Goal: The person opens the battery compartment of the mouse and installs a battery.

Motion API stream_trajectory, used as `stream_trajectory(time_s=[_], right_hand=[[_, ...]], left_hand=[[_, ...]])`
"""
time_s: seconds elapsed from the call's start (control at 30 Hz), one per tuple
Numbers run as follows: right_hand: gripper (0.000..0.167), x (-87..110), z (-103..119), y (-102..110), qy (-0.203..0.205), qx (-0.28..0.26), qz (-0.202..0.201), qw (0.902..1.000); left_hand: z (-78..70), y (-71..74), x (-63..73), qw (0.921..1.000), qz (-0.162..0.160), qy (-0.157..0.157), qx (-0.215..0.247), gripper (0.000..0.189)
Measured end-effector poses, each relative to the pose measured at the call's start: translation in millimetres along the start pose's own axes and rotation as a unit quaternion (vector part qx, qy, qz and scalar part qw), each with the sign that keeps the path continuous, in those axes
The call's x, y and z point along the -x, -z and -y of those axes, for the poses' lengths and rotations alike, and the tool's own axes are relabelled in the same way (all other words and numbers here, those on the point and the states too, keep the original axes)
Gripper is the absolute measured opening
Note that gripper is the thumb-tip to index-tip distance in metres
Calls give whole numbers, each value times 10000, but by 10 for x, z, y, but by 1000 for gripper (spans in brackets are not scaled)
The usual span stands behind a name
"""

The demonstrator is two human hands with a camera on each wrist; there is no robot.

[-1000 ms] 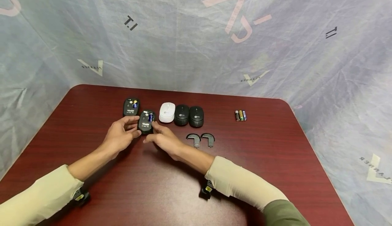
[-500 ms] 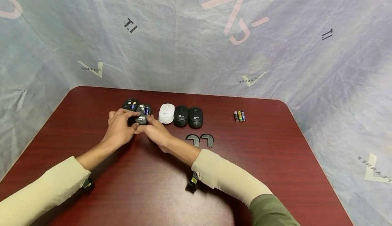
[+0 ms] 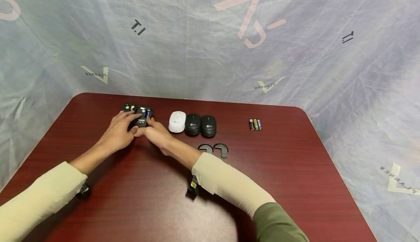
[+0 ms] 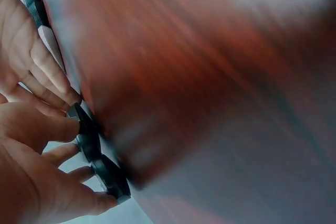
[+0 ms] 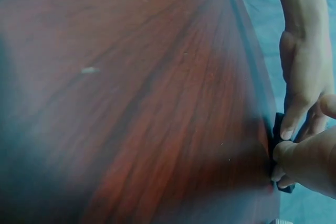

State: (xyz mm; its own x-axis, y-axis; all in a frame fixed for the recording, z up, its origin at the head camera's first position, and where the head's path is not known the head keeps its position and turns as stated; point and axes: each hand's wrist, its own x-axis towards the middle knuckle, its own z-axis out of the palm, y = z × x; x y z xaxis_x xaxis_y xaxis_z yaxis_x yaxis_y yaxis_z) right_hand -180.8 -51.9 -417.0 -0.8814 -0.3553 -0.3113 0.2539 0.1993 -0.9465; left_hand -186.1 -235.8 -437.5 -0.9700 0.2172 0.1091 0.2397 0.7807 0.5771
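Black on red desk [image 3: 279, 180] | holding upturned mouse [image 3: 143, 119] by its edges with left hand [image 3: 119, 129] and right hand [image 3: 157, 134], at far left, just beside other mouse [image 3: 128, 107] | could push neighbour askew, or loosen uncovered battery [image 3: 148, 113], by pressing too strongly sideways

place: curtained-off work booth | signs: printed sheeting [image 3: 183, 45] behind and beside a wood-grain table [image 3: 279, 169]
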Motion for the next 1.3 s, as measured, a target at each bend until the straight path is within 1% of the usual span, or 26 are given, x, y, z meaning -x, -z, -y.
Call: stream_trajectory(time_s=[0.1, 0.13, 0.27, 0.37, 0.47, 0.67, 0.9, 1.13, 1.3], right_hand=[[91, -62, 18, -53, -36, 17, 47, 10000], [91, -81, 22, -71, -36, 14, 64, 10000], [90, -131, 38, -120, -49, 104, 170, 9998], [90, -151, 52, -132, -81, 206, 222, 9995], [89, -162, 67, -130, -100, 274, 268, 9992], [85, -156, 88, -117, -93, 305, 226, 9992], [82, -81, 70, -76, -90, 422, 209, 9989], [80, 17, 35, 27, 148, 492, 258, 9983], [79, 104, -18, 112, 283, 453, 382, 9978]], left_hand=[[34, 69, 6, 9999, 18, 64, -92, 51], [25, 103, 16, 9998, 83, 108, -128, 52], [64, 174, 30, 9992, 167, 296, -193, 53], [95, 202, 29, 9987, 226, 407, -221, 54], [119, 218, 22, 9985, 232, 435, -248, 54], [129, 234, 23, 9989, 112, 367, -277, 51], [143, 229, 45, 9993, -145, 246, -244, 49], [135, 241, 57, 9991, -359, 31, -232, 47], [73, 226, 58, 9988, -462, -116, -139, 45]])
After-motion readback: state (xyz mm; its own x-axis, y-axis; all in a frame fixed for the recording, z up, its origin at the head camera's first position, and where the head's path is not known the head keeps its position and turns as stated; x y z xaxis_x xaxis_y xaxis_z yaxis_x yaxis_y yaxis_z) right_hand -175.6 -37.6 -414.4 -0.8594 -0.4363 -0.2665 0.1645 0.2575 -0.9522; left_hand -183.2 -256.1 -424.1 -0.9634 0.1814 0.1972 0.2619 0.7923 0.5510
